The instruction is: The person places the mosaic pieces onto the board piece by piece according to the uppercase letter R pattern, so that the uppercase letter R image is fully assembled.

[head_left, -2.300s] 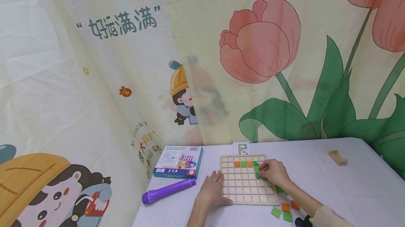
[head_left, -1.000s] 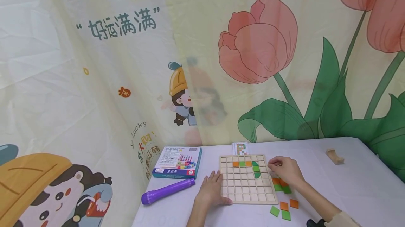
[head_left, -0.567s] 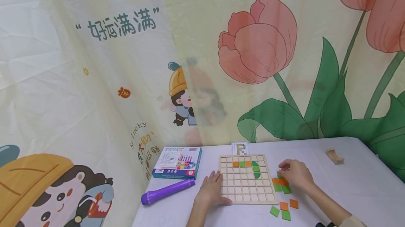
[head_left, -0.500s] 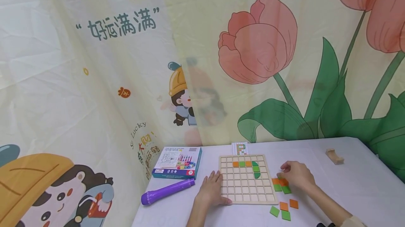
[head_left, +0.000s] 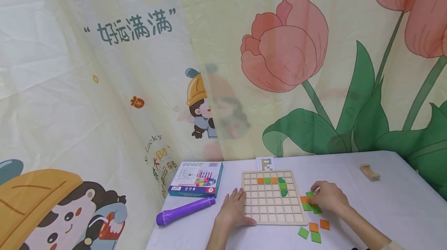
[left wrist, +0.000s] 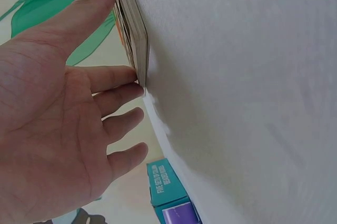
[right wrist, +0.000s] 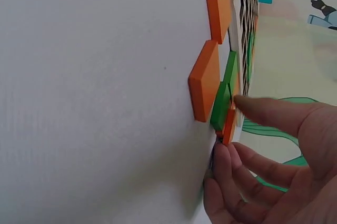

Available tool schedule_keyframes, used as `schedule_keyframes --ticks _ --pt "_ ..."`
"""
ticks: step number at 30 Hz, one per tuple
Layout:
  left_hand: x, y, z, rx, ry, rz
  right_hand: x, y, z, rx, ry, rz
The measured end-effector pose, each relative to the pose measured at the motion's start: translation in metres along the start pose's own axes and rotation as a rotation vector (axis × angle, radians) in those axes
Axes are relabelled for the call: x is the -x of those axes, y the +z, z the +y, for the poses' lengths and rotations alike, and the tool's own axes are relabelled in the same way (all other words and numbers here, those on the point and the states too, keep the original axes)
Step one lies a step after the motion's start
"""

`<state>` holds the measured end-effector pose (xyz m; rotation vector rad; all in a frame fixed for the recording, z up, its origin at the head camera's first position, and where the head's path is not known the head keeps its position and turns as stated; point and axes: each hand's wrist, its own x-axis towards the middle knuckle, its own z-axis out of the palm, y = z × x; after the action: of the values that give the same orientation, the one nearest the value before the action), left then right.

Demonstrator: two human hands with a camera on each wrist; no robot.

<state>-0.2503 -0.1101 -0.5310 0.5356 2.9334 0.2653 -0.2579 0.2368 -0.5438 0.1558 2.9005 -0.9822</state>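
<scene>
A wooden grid board point(head_left: 264, 205) lies flat on the table; orange and green tiles point(head_left: 267, 180) fill part of its upper rows. My left hand point(head_left: 231, 209) rests against the board's left side, fingers extended, thumb at the near edge; the left wrist view shows the fingertips point(left wrist: 138, 77) touching the board's rim. To the right of the board, my right hand point(head_left: 331, 197) is over a small cluster of tiles. In the right wrist view, its thumb and fingers pinch an orange square tile point(right wrist: 229, 125) beside a green tile point(right wrist: 220, 107). The hand hides that orange tile in the head view.
Nearer the front lie loose orange tiles point(head_left: 324, 224) and green tiles point(head_left: 303, 233). A pattern card point(head_left: 266, 163) stands behind the board. To the left are a boxed set point(head_left: 196, 178) and a purple tube point(head_left: 186, 210). A small wooden holder point(head_left: 369, 172) sits at back right.
My right hand has left the board, where a green rounded piece now shows in the grid, and moved right and down onto the loose tiles. The left hand has stayed in place.
</scene>
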Motion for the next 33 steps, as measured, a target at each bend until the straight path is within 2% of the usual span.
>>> schedule_keyframes --ticks 7,16,33 --pt "-0.001 0.002 -0.001 -0.013 0.006 -0.002 0.002 -0.001 -0.002 0.021 -0.020 0.043" --pt "-0.003 0.004 -0.001 -0.035 -0.002 -0.001 -0.004 -0.007 0.000 -0.106 -0.105 0.112" --pt "-0.002 0.003 -0.002 -0.032 0.002 0.009 -0.018 0.014 -0.027 -0.348 -0.088 0.019"
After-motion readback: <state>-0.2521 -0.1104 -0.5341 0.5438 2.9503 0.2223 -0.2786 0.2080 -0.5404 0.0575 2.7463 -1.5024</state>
